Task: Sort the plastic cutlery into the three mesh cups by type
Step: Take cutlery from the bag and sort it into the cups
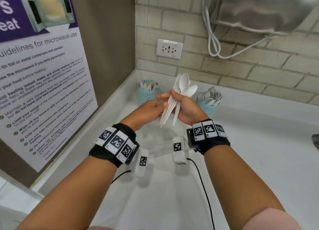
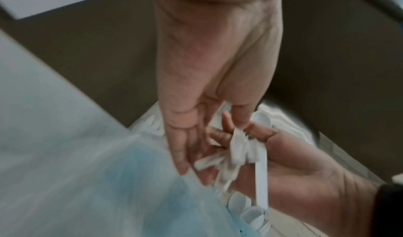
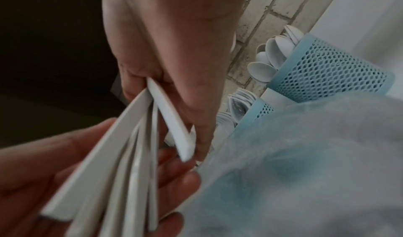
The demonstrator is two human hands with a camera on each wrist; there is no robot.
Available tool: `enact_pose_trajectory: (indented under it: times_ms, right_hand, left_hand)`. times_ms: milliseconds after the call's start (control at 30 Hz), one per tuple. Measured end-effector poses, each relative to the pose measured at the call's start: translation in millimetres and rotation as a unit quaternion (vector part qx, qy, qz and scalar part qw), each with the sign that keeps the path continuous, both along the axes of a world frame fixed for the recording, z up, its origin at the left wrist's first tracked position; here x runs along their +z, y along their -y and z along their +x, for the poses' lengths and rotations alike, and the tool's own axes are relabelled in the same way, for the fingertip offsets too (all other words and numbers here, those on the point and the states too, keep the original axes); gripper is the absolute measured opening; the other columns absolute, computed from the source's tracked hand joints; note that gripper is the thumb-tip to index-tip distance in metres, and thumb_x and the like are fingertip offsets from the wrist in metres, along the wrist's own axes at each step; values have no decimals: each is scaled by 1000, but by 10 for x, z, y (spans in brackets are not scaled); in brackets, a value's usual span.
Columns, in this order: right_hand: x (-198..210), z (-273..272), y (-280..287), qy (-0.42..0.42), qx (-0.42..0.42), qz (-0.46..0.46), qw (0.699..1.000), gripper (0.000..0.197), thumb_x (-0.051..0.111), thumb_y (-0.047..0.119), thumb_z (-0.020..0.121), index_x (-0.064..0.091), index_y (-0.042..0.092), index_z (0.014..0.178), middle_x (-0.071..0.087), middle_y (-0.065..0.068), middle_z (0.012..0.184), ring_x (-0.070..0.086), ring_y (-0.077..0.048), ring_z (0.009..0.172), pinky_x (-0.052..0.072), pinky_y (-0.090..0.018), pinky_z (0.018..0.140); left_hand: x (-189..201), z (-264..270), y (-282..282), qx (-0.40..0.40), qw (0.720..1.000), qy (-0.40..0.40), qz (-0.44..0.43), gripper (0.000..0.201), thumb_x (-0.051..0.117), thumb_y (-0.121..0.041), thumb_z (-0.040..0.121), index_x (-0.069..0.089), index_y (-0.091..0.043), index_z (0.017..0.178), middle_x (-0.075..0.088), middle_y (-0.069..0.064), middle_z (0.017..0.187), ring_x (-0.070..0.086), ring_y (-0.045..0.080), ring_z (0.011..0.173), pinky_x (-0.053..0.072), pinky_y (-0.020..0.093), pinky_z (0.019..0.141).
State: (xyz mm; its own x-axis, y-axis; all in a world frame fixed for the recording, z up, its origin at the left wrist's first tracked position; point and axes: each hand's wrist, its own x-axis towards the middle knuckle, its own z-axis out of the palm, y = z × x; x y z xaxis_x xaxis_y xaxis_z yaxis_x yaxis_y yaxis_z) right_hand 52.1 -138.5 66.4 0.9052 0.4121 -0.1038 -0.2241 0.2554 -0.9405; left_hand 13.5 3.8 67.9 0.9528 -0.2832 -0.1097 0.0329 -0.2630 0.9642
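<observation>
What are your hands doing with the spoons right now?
Right hand grips the spoon bundle. Left hand touches its handles, fingers loose. Spoon cup just right, nothing blocking.

The white surface (image 1: 250, 152) lies bare to the right and toward the viewer, giving a hand wide room there. At the back, the brick wall (image 1: 241, 69) closes the way, with two mesh cups standing near it: the left cup (image 1: 147, 95) in the corner, the right cup (image 1: 206, 107) full of spoons. The gap between them is filled by both hands and the bundle of cutlery (image 1: 174, 100) held above the surface. The poster wall (image 1: 43, 83) blocks the left side. A steel appliance (image 1: 267, 8) and its cable (image 1: 214, 39) hang overhead at the right.
</observation>
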Motion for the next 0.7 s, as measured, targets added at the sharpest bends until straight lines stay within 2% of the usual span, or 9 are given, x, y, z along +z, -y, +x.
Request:
enact_pose_trajectory:
  times_ms: [100,233,367,400,467,533,600,633,700]
  right_hand:
    - [8,-40,-29,-20,44,-36,998,46,24,35,102,62,10,97,57,-4,88,60,-16,67,51,-29,58]
    - [-2,-77,-39,-44,104,-67,991,46,23,45,99,60,18,104,71,-4,88,68,-18,85,57,-33,76]
    - [-24,-87,-65,-10,128,-133,983,48,28,57,92,62,29,111,65,-8,101,60,-29,95,49,-43,88]
    - [-30,-89,-71,-2,137,-138,981,49,33,61,87,64,31,111,63,-10,99,57,-32,93,48,-43,86]
    - [-35,-95,-84,2,141,-138,980,49,34,61,88,63,32,114,59,-10,94,58,-26,85,52,-32,75]
    - [-54,-80,-83,-1,128,-137,982,47,21,50,97,52,27,125,60,-10,112,64,-16,96,53,-26,85]
    - [-57,-81,-89,0,117,-145,982,48,18,45,100,48,23,131,48,-20,138,51,-29,124,40,-38,106]
    - [-46,-98,-93,-1,118,-146,982,49,20,44,100,48,20,133,43,-23,142,45,-33,128,37,-40,107]
    - [-74,-86,-109,-2,108,-141,984,50,25,44,100,48,15,134,47,-18,137,59,-27,110,51,-30,89]
  left_hand:
    - [-88,7,-22,-44,992,-82,-90,30,43,-34,98,64,-14,105,69,8,104,67,18,97,53,27,87]
    - [-143,18,-45,-90,978,-133,-137,32,43,-27,98,60,-6,115,68,12,106,69,18,90,53,28,86]
    - [-169,14,-48,-115,964,-167,-171,36,38,-27,99,59,-2,114,70,13,100,69,20,89,53,32,87]
    - [-169,11,-41,-121,961,-172,-178,36,35,-27,100,60,-4,110,71,10,94,70,20,86,54,32,85]
    - [-180,7,-26,-128,958,-175,-186,36,33,-28,100,62,-7,104,70,7,86,69,18,81,54,33,84]
    - [-191,-4,-13,-123,958,-174,-192,36,32,-29,100,61,-8,103,66,7,80,67,16,74,56,32,79]
    - [-209,-10,7,-112,959,-169,-200,34,33,-28,100,60,-7,102,62,8,79,66,14,70,57,31,76]
    - [-220,-11,19,-103,959,-165,-205,33,34,-27,100,59,-6,101,62,9,80,67,14,69,57,31,76]
    - [-247,-11,35,-89,959,-157,-219,31,35,-24,100,59,-5,100,65,10,84,69,14,71,57,32,76]
